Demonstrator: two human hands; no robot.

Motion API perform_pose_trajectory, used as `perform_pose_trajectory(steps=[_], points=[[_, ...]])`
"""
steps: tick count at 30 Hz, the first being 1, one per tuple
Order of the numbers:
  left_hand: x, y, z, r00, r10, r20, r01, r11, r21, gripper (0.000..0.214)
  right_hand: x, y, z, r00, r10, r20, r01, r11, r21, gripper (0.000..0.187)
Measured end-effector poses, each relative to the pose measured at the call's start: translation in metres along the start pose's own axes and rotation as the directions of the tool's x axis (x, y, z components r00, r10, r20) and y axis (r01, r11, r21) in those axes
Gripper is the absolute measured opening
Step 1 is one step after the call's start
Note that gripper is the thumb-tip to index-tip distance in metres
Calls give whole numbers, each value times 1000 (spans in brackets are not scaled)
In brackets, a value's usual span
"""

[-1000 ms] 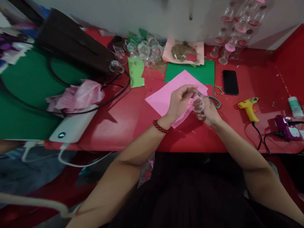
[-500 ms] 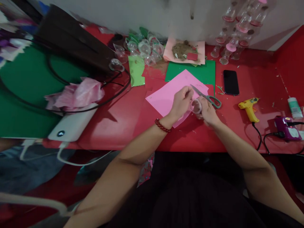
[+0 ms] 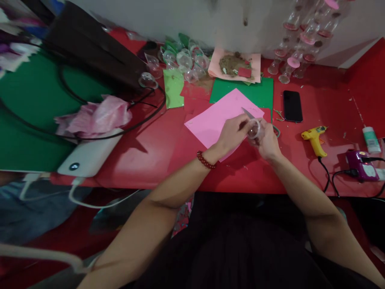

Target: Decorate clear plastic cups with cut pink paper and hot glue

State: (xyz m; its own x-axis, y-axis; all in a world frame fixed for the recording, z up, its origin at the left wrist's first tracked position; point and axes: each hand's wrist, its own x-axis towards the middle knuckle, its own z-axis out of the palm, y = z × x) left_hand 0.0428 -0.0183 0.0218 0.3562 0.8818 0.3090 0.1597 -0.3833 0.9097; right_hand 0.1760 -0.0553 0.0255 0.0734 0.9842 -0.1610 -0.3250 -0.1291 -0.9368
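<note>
A small clear plastic cup (image 3: 254,129) is held over the pink paper's right side, its round rim facing me. My right hand (image 3: 270,143) wraps around the cup from the right. From the left, the closed fingers of my left hand (image 3: 235,131) pinch at its rim; whether a small piece is between them I cannot tell. Under the hands lie the scissors (image 3: 248,112), blades and part of a grey handle showing, the rest hidden. The pink paper (image 3: 222,112) rests on red and green sheets.
A phone (image 3: 292,106), a yellow glue gun (image 3: 316,140) and a purple power adapter (image 3: 361,165) are on the right. Stacked plastic pieces (image 3: 289,66) stand behind. Several clear cups (image 3: 185,60) sit at the back. A black cable (image 3: 150,120) loops by a white power bank (image 3: 90,156).
My left hand has moved right, its fingers now at the cup's rim. The cup has shifted slightly right and up, and my right hand covers more of the scissors.
</note>
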Motion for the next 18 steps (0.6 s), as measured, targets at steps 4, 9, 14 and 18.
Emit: perform_pose_trajectory(steps=[4, 9, 14, 18], points=[[1, 0, -4, 997, 42, 58, -45, 997, 56, 38, -4, -2, 3, 998, -60, 22, 61, 996, -71, 47], [2, 0, -10, 991, 129, 39, -135, 956, 261, 36, -5, -9, -1, 999, -20, 38, 25, 991, -135, 53], [2, 2, -6, 995, 94, 21, -96, 988, 119, 29, -2, -5, -6, 999, -27, 18, 30, 977, -211, 66], [3, 6, -5, 999, -22, 37, 29, 983, -181, 32, -2, -1, -6, 997, -63, 52, 74, 967, -244, 70]])
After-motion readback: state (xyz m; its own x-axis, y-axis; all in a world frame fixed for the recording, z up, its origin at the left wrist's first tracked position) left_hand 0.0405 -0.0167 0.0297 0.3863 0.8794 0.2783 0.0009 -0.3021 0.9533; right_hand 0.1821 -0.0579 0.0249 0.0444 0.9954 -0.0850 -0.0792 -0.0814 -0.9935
